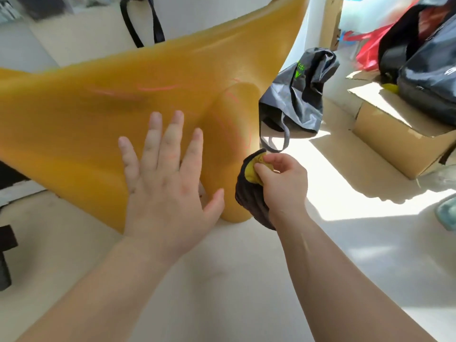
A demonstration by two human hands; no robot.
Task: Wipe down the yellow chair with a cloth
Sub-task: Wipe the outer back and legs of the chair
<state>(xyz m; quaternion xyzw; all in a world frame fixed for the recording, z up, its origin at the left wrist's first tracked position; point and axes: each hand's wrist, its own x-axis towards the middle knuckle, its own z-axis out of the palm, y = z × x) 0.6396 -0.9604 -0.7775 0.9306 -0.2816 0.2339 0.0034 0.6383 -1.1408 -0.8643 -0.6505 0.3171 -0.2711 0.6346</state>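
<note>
The yellow chair (103, 102) is tipped over, so its smooth underside and one thick round leg (229, 134) face me across the left and centre of the view. Faint red marks show on the leg and seat. My left hand (167, 178) lies flat on the chair with fingers spread, just left of the leg. My right hand (281, 183) grips a bunched dark cloth (246, 193) with a yellow inner side, pressed against the right side of the leg near its foot.
A grey drawstring bag (298, 95) stands on the pale floor just behind the leg. An open cardboard box (404, 134) sits at the right with black bags (424, 53) and a red bag (370, 48) behind it. Black straps (143, 23) hang above the chair.
</note>
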